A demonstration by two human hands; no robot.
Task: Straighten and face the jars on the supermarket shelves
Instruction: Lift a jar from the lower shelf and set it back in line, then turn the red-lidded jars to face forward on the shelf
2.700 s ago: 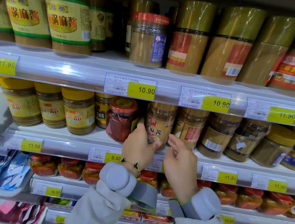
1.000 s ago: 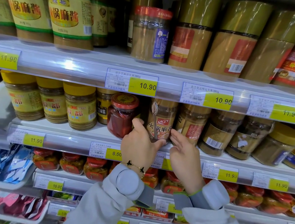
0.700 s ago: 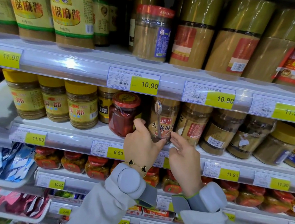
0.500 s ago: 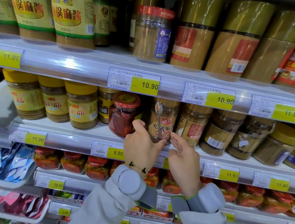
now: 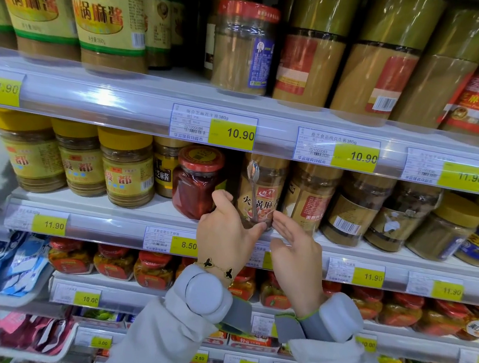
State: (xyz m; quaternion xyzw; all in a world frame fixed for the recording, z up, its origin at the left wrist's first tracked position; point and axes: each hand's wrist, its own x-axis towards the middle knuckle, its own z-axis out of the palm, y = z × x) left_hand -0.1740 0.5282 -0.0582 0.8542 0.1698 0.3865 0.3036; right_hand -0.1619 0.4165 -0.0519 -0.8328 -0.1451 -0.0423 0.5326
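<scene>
Head view showed the sesame paste jar [image 5: 260,194] standing upright at the front edge of the middle shelf [image 5: 137,214], just right of a red chili jar [image 5: 197,182] and just left of a brown jar [image 5: 308,199] whose label was turned partly aside. A small spoon [image 5: 253,183] was strapped under the wrap on the front of the sesame paste jar, left of its label.

By its look the jar was rigid and full, so probably fairly heavy for its width, and the shiny wrap would likely be slick under the fingers. Whether it was glass or plastic could not be told; it was safest treated as breakable. The low sides, near the base, seemed the best place to take hold, since a turn there would keep it flat on the shelf and away from the spoon.

The left hand [image 5: 227,234] was at the jar's lower left, its thumb pressed against the base and its fingers curled round the side next to the red chili jar. The right hand [image 5: 293,248] was at the jar's lower right with fingers straight and held close together, their tips touching or nearly touching the wall; contact could not be told for certain.
</scene>
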